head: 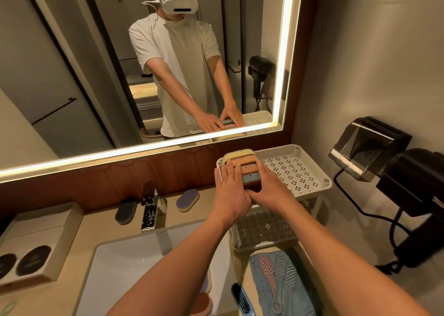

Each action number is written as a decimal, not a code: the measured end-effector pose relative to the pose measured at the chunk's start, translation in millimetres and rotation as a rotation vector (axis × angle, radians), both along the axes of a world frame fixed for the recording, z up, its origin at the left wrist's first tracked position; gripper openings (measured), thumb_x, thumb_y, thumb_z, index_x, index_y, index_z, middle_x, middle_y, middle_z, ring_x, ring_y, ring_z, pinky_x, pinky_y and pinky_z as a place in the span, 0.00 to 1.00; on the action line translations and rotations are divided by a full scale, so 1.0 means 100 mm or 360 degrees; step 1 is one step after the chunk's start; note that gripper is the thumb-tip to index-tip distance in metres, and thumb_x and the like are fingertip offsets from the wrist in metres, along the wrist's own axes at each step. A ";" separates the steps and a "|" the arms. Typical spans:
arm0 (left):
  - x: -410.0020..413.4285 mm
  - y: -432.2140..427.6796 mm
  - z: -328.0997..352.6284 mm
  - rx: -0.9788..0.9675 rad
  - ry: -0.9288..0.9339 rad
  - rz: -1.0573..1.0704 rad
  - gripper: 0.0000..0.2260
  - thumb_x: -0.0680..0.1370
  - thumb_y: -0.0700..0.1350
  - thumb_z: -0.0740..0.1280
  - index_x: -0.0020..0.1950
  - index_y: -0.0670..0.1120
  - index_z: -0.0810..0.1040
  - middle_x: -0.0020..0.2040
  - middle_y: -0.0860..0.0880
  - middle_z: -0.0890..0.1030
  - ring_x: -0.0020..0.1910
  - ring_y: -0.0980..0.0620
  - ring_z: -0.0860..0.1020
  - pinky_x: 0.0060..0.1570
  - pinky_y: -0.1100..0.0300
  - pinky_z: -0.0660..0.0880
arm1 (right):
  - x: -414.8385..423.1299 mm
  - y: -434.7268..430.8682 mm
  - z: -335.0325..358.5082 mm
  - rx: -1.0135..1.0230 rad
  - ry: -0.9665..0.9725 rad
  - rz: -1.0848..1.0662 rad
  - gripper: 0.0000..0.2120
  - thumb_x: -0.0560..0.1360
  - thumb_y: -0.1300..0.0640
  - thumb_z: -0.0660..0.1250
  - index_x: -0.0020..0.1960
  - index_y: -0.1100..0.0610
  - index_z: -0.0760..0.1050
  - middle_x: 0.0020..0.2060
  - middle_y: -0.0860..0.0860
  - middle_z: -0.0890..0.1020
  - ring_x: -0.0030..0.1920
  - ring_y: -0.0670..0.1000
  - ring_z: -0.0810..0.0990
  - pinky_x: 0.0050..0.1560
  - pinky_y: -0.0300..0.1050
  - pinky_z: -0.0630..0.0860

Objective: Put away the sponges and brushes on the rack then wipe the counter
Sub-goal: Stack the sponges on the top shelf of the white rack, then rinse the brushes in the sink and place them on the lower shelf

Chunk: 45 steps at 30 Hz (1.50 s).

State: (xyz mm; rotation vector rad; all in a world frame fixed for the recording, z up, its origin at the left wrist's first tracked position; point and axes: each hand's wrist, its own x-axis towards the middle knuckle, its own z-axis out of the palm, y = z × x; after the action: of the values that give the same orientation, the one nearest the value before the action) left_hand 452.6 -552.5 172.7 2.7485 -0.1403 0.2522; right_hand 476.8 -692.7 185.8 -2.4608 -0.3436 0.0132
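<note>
2 hands, my left hand [229, 190] and right hand [270, 189], press with straight fingers both sides of the sponges [245, 165] on the rack [300, 171] top tray. Next I should let go and fetch the purple sponge [187, 200] near the tap [149, 207].

A mirror [72, 75] with a glowing edge hangs above a chrome tap [149, 210] and a white basin [125, 267]. A beige tray [48, 222] sits far left. On the right wall, a black hair dryer [418, 195] hangs beside a clear-fronted box [367, 145].
</note>
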 end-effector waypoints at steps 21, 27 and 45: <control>-0.20 0.64 0.24 0.0259 -0.0149 -0.0062 0.31 0.82 0.57 0.52 0.83 0.48 0.52 0.83 0.45 0.52 0.83 0.46 0.47 0.81 0.46 0.41 | -0.27 0.33 0.30 -0.0211 -0.0344 0.0168 0.32 0.80 0.45 0.61 0.80 0.51 0.54 0.79 0.51 0.57 0.78 0.54 0.54 0.78 0.57 0.52; -0.49 1.13 0.16 0.0278 -0.0218 0.0137 0.31 0.81 0.53 0.51 0.83 0.47 0.51 0.84 0.47 0.50 0.83 0.47 0.44 0.81 0.44 0.43 | -0.34 1.08 0.38 -0.0141 -0.0450 0.0411 0.31 0.81 0.48 0.60 0.81 0.51 0.54 0.80 0.51 0.57 0.80 0.52 0.54 0.78 0.54 0.52; -1.65 2.43 -1.28 0.0224 0.0328 -0.0032 0.28 0.79 0.44 0.64 0.80 0.44 0.63 0.80 0.44 0.63 0.78 0.44 0.62 0.79 0.50 0.54 | -0.92 2.16 -1.16 -0.0294 -0.0053 0.0677 0.26 0.81 0.53 0.60 0.78 0.55 0.62 0.75 0.52 0.66 0.75 0.55 0.64 0.74 0.52 0.59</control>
State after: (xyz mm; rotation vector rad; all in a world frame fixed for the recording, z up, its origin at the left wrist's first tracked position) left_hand 287.9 -309.2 44.9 2.8895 -0.1349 -0.0487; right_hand 385.2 -476.4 69.3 -2.5225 -0.9096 0.1913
